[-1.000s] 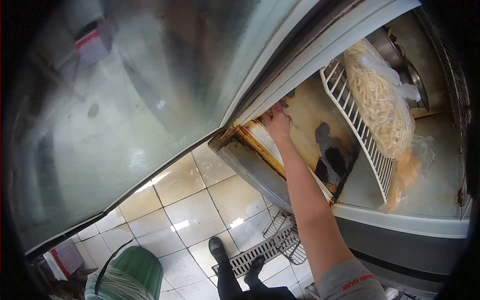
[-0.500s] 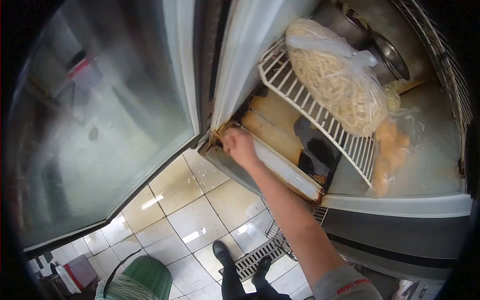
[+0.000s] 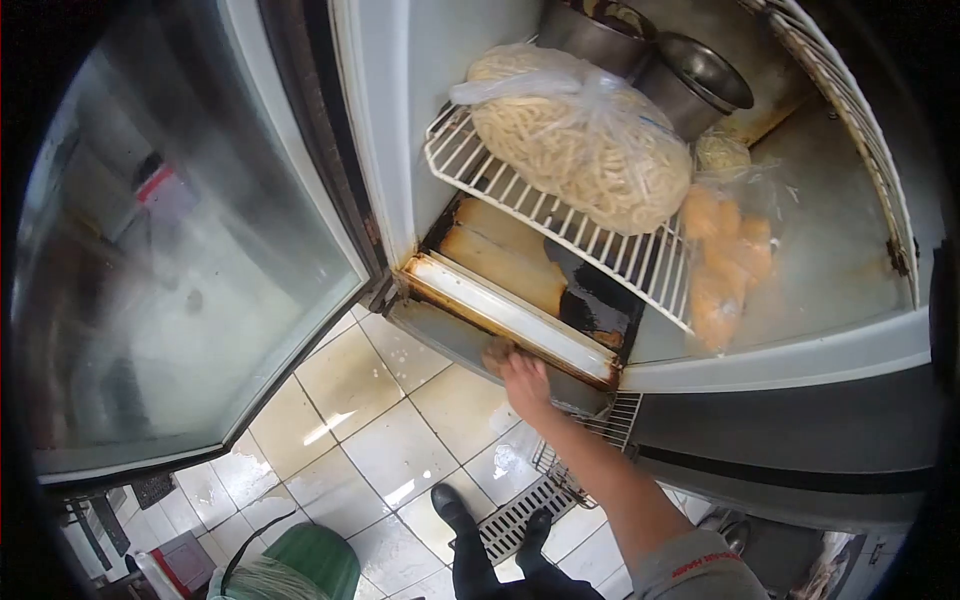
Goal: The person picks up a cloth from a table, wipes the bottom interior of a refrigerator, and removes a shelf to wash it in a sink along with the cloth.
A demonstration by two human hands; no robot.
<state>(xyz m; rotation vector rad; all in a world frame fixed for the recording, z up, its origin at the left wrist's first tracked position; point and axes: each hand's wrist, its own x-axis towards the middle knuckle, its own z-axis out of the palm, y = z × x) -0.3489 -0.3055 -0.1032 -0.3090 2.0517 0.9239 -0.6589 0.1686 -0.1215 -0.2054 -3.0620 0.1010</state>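
My right hand [image 3: 525, 382] is closed on a small brownish scouring pad [image 3: 496, 354], whose details are blurred. It presses the pad against the grey outer face [image 3: 440, 328] of the fridge's lower front edge. Just above runs the white sill [image 3: 500, 302], with rust-brown stains along its borders. Behind the sill, the fridge floor [image 3: 505, 245] shows brown and black grime. My left hand is out of view.
A glass door [image 3: 200, 260] stands open at left. On a white wire shelf [image 3: 560, 212] rest a bag of thick noodles [image 3: 580, 140] and a bag of orange pieces [image 3: 725, 255], near metal pots [image 3: 690, 85]. Below are a floor drain [image 3: 520, 520] and green bucket [image 3: 315, 560].
My right hand has moved from the left corner of the sill, down and rightward to the front face below it. The view has shifted, so the fridge contents appear further left.
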